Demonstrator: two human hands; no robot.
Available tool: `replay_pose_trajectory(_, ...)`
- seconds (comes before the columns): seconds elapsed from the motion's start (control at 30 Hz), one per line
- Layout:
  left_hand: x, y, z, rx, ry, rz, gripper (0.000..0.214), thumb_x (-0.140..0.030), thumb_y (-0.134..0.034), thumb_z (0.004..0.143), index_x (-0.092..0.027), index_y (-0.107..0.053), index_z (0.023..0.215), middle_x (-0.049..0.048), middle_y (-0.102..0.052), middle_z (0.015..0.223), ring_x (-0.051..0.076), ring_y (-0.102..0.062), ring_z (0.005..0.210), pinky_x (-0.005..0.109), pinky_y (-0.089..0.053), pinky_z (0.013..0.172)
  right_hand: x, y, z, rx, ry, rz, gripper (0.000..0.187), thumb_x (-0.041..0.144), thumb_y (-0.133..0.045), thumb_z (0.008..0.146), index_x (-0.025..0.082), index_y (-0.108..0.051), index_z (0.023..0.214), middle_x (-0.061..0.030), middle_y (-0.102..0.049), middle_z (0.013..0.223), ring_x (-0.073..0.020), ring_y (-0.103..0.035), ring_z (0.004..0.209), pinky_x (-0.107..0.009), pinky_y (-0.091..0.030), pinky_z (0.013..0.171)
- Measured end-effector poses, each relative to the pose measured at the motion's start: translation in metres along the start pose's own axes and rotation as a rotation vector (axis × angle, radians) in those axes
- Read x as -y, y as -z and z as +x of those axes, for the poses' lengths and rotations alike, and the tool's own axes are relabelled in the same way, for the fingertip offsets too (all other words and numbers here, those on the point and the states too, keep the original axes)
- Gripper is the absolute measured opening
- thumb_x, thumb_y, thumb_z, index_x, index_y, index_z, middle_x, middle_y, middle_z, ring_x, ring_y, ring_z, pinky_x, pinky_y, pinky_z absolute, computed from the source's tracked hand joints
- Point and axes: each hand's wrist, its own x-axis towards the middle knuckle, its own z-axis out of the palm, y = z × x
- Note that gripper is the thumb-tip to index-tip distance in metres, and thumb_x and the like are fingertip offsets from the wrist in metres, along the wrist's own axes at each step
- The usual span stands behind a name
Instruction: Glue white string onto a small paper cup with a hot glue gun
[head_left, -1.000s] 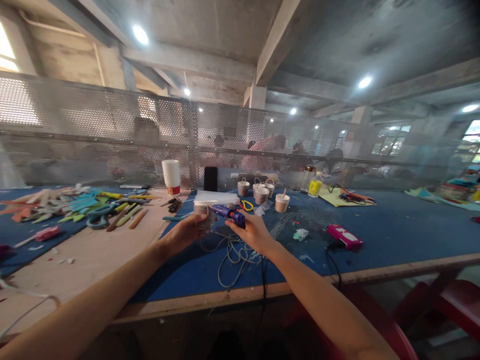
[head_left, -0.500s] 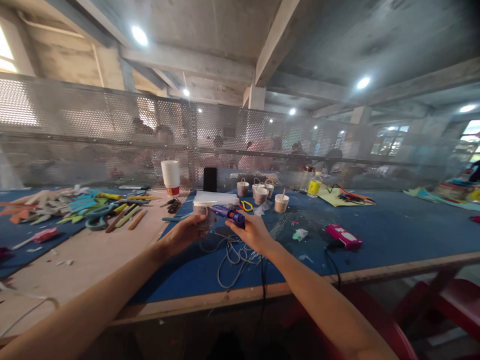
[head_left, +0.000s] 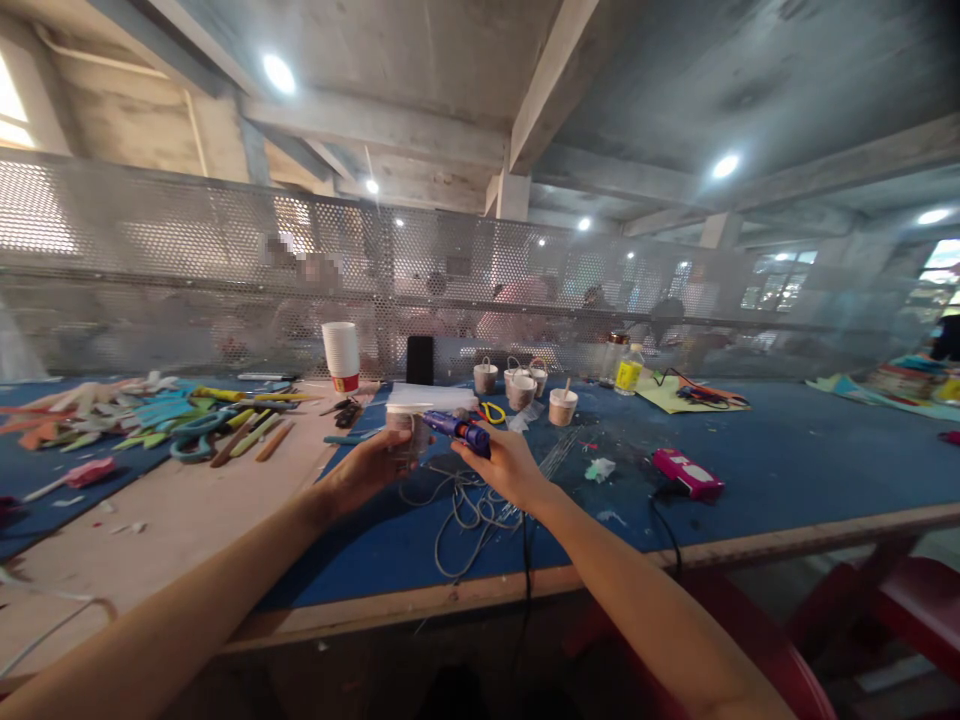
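My left hand (head_left: pixel 367 468) is wrapped round a small paper cup (head_left: pixel 406 423) held above the blue table top (head_left: pixel 787 460). My right hand (head_left: pixel 504 466) grips a purple glue gun (head_left: pixel 459 430) whose nozzle points left, right at the cup's side. A grey cord (head_left: pixel 465 505) lies in loops on the table under both hands. A black cable (head_left: pixel 523 560) runs from the gun area down over the table's front edge.
A stack of white cups (head_left: pixel 341 354) and a black phone (head_left: pixel 420 359) stand behind. Several small finished cups with handles (head_left: pixel 521 385) sit at mid table. Coloured sticks and scissors (head_left: pixel 195 425) lie left, a pink box (head_left: pixel 688 473) right. A mesh fence (head_left: pixel 225 270) backs the table.
None of note: both hands keep the cup and the glue gun together in nearly the same spot; the view shifts only slightly.
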Motion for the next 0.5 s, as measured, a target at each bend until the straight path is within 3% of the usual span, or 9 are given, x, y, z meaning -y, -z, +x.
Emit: replay_pose_trajectory(0.5, -0.0046, -0.0087, -0.0044, -0.050, 0.003, -0.011, 0.024, -0.012, -0.058, 0.090, -0.011, -0.072, 0.109, 0.0133, -0.077, 0.102, 0.016, -0.070, 0.073, 0.025, -0.057, 0.064, -0.0033, -0.0018, -0.0006, -0.021, 0.016, -0.009, 0.026, 0.046, -0.059, 0.095, 0.022, -0.068, 0.102, -0.0055, -0.075, 0.082, -0.0201, -0.070, 0.075, -0.026, -0.047, 0.066)
